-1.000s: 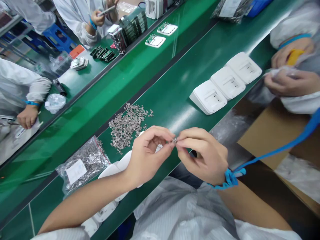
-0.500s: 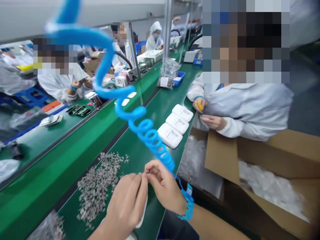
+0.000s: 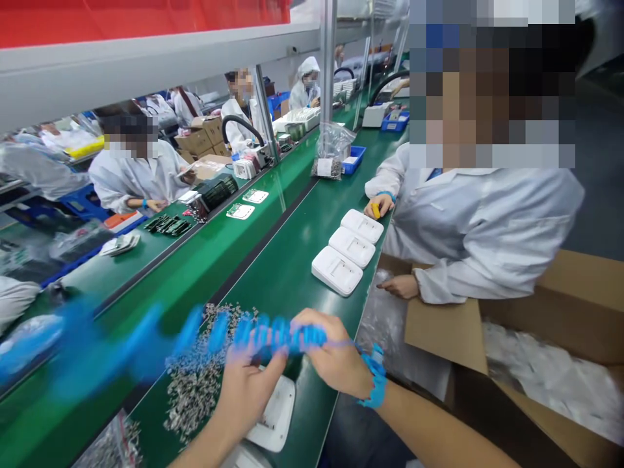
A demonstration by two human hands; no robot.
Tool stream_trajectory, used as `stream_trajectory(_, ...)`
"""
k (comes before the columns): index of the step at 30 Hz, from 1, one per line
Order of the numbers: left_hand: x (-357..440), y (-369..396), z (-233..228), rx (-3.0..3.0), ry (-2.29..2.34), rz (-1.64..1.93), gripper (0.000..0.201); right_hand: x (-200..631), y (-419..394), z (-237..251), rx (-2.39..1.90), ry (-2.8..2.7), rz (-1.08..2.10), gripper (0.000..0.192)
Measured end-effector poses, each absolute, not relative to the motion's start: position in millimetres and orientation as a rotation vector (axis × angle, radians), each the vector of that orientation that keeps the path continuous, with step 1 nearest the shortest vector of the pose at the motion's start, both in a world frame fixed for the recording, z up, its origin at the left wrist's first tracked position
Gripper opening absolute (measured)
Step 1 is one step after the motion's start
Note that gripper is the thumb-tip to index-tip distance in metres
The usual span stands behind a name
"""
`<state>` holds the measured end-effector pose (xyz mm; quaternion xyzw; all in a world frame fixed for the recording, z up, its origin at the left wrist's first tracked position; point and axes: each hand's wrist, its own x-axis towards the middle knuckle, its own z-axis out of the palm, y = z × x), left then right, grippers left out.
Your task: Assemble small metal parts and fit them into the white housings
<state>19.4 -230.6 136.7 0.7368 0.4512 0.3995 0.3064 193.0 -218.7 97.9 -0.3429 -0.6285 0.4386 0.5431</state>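
Note:
My left hand [image 3: 248,383] is held over a white plastic housing [image 3: 285,416], fingers bent and thumb pointing toward the other hand. Just to its right is my right hand [image 3: 336,357], its fingers curled, wearing a blue wrist strap [image 3: 376,383]. A blue coiled cord [image 3: 221,331], smeared by motion, sweeps left across the fingertips of both hands and hides whatever they pinch. Left of my hands lies a heap of small metal pieces [image 3: 190,396]. Part of another white housing [image 3: 244,458] shows at the bottom edge.
Three white housings [image 3: 337,272] lie in a row ahead on the green bench. A co-worker [image 3: 492,221] sits at the right, holding something yellow [image 3: 375,209], beside an open cardboard box [image 3: 439,331]. Farther off are a bag of parts [image 3: 329,166] and a blue bin [image 3: 353,160].
The coiled cord has swung down from above to lie leftward across my hands. My hands have moved slightly apart, uncovering the white housing. The co-worker's hands have separated.

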Motion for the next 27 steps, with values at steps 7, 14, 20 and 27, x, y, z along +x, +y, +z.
stream_trajectory(7, 7, -215, 118, 2.572, 0.949, 1.141, 0.025, 172, -211, 93, -0.702, -0.505, 2.088, 0.041)
stream_trajectory(14, 16, -197, 110, 1.872, 1.525, 1.09, 0.009, 171, -198, 90, -0.888, -1.296, 1.447, 0.011)
stream_trajectory(20, 11, -175, 116, 1.44, 1.34, 0.847, 0.006, 202, -171, 96, -0.685, -2.276, 0.389, 0.022)
stream_trajectory(27, 14, -170, 118, 1.612, 1.216, 0.82, 0.01, 200, -166, 87, -0.857, -1.807, 1.072, 0.022)
